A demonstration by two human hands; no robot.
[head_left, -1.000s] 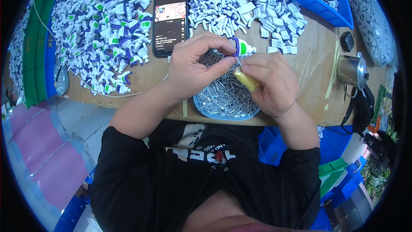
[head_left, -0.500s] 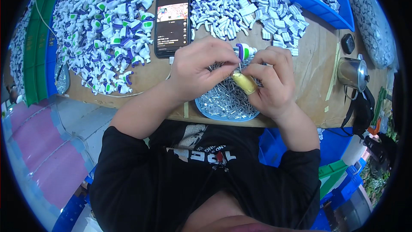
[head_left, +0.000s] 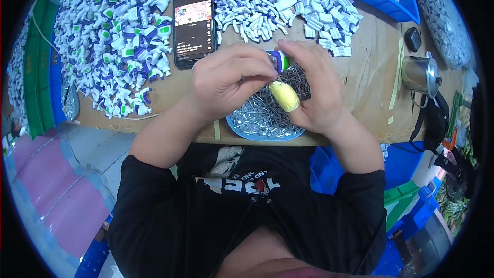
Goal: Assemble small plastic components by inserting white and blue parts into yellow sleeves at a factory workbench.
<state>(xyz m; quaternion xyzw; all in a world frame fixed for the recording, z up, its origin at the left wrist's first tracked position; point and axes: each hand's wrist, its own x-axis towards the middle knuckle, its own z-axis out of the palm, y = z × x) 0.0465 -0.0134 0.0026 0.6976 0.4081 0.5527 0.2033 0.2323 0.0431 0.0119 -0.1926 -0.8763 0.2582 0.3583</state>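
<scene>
Above the blue tray (head_left: pixel 242 133) of loose metal pins (head_left: pixel 267 118), my left hand (head_left: pixel 229 80) pinches a small white, purple and green toy body part (head_left: pixel 282 62). Its fingertips partly cover the piece. My right hand (head_left: pixel 320 85) is just to the right of it, with fingers stretched out and apart from the thumb. A yellow cover (head_left: pixel 284 97) wraps the right thumb, whose tip is right by the left fingertips and the lower side of the toy part. Whether a pin is between them is too small to make out.
Toy body parts (head_left: pixel 113 41) heap at the left; toy arm pieces (head_left: pixel 252 7) and flat white pieces (head_left: pixel 327 18) lie at the back. A phone (head_left: pixel 194 25) stands between the heaps. Blue bin (head_left: pixel 411 10), black object (head_left: pixel 412 39) and metal cup (head_left: pixel 419 74) sit at right.
My right fingers have uncurled and spread, and the covered thumb has moved left and up against the left fingertips. The toy part has shifted slightly left with my left hand. The view shifted slightly.
</scene>
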